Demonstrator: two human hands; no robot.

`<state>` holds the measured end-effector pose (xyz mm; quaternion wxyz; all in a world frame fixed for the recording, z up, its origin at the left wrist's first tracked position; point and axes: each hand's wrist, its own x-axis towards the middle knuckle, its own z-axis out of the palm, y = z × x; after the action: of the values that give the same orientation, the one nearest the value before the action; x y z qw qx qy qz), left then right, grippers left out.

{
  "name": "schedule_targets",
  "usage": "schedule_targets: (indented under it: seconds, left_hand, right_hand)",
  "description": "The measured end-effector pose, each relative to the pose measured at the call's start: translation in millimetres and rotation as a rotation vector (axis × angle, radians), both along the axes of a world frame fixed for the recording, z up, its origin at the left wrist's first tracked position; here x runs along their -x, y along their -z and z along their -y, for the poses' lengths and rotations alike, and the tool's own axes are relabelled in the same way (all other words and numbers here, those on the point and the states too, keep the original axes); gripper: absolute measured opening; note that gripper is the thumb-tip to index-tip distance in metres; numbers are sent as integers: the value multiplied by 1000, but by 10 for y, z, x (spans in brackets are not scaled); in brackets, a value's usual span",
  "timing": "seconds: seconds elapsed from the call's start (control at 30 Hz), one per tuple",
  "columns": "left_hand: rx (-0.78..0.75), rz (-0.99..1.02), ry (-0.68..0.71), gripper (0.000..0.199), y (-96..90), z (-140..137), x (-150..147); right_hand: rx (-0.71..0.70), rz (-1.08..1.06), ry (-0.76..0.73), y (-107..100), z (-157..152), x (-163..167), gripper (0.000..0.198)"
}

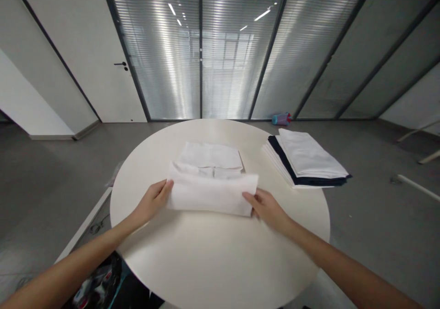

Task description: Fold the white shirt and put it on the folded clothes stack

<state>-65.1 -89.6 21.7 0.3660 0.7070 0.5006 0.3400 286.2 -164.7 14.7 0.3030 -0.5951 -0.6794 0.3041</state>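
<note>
A round, white, smooth-topped desk (213,263) stands on a grey, faintly glossy floor (62,176). Behind it rise tall glass panels (172,80) with pale horizontal slatted blinds (227,93), divided by straight dark-grey frames (200,84); bright white light streaks (263,15) gleam across the upper panes. To the left are a plain white door (79,47) with a black lever handle (120,64) and a white wall (27,102). Rightward, dimmer grey panels (364,66) lead towards a pale-grey wall (415,107).

Forearms (103,242) cropped; underside of white cloth (213,194) hidden.
</note>
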Motion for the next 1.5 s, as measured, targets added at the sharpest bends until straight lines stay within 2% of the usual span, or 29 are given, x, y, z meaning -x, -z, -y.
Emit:
schedule_targets:
  seconds: [0.03,0.1,0.17,0.27,0.33,0.43,0.5,0.6,0.63,0.7,0.77,0.83,0.87,0.93,1.03,1.1,1.17,1.23,1.33,1.4,1.5]
  left_hand:
    - [120,43,-18,61,-3,-113,-48]
    - [390,122,-3,63,9,-320,-116]
    - [566,187,27,68,22,-452,-137]
    - [553,259,73,73,14,-478,-116]
    - [508,297,97,85,5,-438,-111]
    - [503,354,46,111,44,-423,-148]
    - [492,379,30,113,105,-469,-170]
    - [347,252,44,91,169,-542,-156]
    - [241,158,28,81,160,-542,-146]
    - [-88,-55,-18,62,85,-493,-146]
    - [-456,-247,45,49,-29,-405,-200]
    - [-689,-422,255,45,-106,-347,-310]
    - [-725,-500,367,47,-109,-349,-376]
    - [-674,-623,509,54,-37,-418,-498]
    - [-547,-697,539,64,159,-581,-586]
    - [-534,-685,529,65,225,-632,-565]
    - [-585,-635,523,65,190,-606,-498]
    - [-660,-578,566,67,91,-522,-413]
    - [-708,-544,686,65,-22,-365,-317]
    - [-695,-555,715,49,-19,-279,-293]
    - [-650,-582,689,36,5,-180,-276]
  right_hand:
    - [132,-49,69,-37,-129,32,34]
    - [351,-109,110,-113,-357,86,24]
    - [459,-112,121,-162,-506,123,15]
    - [453,-83,126,-174,-582,150,11]
    - [439,-66,128,-160,-592,156,11]
    - [429,9,132,-147,-620,144,13]
    - [390,125,133,-166,-637,117,16]
    - [223,427,177,-256,-591,84,22]
    - [131,529,219,-295,-554,90,25]
    - [-101,657,261,-360,-469,141,32]
    - [-323,674,134,-365,-410,241,42]
    - [-427,668,-114,-285,-411,354,56]
    - [-411,673,-215,-218,-436,403,63]
    - [-294,687,-307,-64,-513,468,74]
    - [-162,679,-314,94,-605,473,81]
    - [-177,667,-320,98,-603,428,84]
    - [-252,665,-341,40,-549,360,86]
    - [-355,678,-392,-32,-467,288,79]
    - [-448,710,-461,-95,-351,240,51]
    - [-431,736,-468,-121,-296,276,33]
    - [-321,722,-439,-232,-208,369,32]
